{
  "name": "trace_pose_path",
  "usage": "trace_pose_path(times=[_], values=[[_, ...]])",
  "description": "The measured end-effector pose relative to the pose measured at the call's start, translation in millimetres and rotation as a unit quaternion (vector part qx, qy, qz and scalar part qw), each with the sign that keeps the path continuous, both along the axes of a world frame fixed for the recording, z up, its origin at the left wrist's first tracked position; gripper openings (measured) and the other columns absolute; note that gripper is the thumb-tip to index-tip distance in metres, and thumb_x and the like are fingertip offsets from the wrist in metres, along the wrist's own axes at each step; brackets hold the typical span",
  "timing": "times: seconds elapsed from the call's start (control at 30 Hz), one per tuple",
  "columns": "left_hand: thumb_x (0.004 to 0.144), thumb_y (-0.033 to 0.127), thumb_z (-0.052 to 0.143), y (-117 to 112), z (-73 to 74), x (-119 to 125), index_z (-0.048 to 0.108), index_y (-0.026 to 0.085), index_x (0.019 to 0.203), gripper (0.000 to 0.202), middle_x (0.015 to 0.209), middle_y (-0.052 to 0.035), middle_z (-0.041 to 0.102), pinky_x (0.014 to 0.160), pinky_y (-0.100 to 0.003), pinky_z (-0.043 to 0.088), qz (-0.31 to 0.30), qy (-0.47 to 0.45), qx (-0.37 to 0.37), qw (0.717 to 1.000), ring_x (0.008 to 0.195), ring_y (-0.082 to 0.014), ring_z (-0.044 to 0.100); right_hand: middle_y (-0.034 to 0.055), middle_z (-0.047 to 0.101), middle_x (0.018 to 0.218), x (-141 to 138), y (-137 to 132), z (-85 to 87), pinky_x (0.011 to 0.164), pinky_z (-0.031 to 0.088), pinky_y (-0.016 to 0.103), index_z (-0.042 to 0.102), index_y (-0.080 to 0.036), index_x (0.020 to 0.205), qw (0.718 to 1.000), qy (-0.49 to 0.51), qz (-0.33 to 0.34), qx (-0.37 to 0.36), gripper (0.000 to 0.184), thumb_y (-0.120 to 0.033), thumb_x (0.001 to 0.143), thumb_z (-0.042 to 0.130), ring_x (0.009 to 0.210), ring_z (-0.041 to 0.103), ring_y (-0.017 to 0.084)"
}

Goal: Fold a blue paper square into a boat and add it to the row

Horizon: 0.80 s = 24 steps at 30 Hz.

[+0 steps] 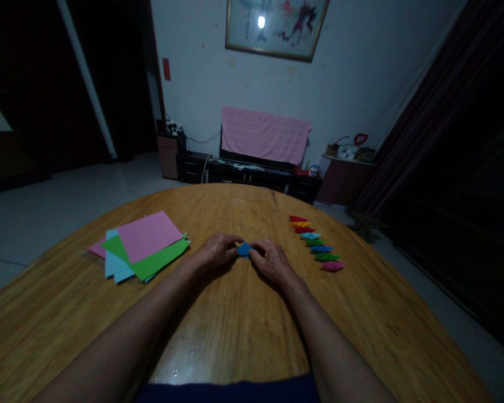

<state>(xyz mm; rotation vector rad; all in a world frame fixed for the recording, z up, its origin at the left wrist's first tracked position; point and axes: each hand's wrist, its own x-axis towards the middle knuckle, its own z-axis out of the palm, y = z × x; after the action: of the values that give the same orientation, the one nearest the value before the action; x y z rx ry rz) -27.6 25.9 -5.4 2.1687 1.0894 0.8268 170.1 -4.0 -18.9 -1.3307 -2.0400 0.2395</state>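
Over the surface [235, 330], the blue paper [244, 249] is pinched by the fingers of the left hand [219, 249] and right hand [272, 260], its visible length lying crosswise between them, neither nearer. Sheets [149, 238] are piled leftward, boats [321, 249] lined up rightward; beyond, a towel [264, 134] is hung.

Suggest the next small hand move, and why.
Probably press a crease into the blue paper: left hand and right hand hold its opposite sides, and its peaked outline doesn't match the slender folded papers lined up to the right.
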Motion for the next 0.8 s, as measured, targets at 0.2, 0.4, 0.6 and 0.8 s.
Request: trace_pose_path(times=[0.2, 0.4, 0.6, 0.8], values=[[0.067, 0.020, 0.065, 2.5, 5.4, 3.3, 0.074, 0.022, 0.097, 0.031, 0.063, 0.0003, 0.067, 0.061, -0.024, 0.040, 0.022, -0.009, -0.022, 0.999, 0.060, -0.0159, 0.057, 0.0041, 0.071, 0.078, -8.7, 2.6, 0.5, 0.066, 0.041, 0.026, 0.074, -0.019, 0.084, 0.998, 0.054, -0.012, -0.027, 0.024, -0.029, 0.086, 0.051, 0.072, 0.062, 0.018], [0.070, 0.025, 0.064, 9.0, 1.7, 3.3, 0.072, 0.017, 0.105, 0.037, 0.073, -0.0039, 0.070, 0.067, -0.027, 0.043, 0.044, 0.034, -0.056, 0.997, 0.070, -0.0185, 0.060, 0.0024, 0.067, 0.067, -12.5, 6.7, -2.2, 0.058, 0.035, 0.024, 0.072, -0.018, 0.075, 0.998, 0.033, -0.054, -0.028, 0.026, -0.030, 0.085, 0.052, 0.063, 0.058, 0.015], [0.076, 0.031, 0.059, 12.3, 3.2, 4.2, 0.065, 0.012, 0.119, 0.048, 0.091, -0.0097, 0.070, 0.070, -0.030, 0.043, 0.050, 0.112, -0.079, 0.989, 0.078, -0.0204, 0.060, 0.0031, 0.069, 0.069, -12.7, 9.2, -3.4, 0.059, 0.035, 0.022, 0.072, -0.018, 0.075, 0.997, 0.008, -0.075, -0.031, 0.026, -0.029, 0.085, 0.052, 0.065, 0.059, 0.015], [0.074, 0.028, 0.059, 19.6, -9.4, -2.0, 0.066, 0.012, 0.114, 0.044, 0.070, -0.0017, 0.062, 0.060, -0.026, 0.039, 0.039, 0.000, -0.156, 0.987, 0.062, -0.0140, 0.052, 0.0019, 0.070, 0.070, -12.4, 12.8, -7.0, 0.059, 0.035, 0.022, 0.073, -0.019, 0.075, 0.996, -0.006, -0.086, -0.027, 0.026, -0.030, 0.085, 0.051, 0.066, 0.061, 0.014]])
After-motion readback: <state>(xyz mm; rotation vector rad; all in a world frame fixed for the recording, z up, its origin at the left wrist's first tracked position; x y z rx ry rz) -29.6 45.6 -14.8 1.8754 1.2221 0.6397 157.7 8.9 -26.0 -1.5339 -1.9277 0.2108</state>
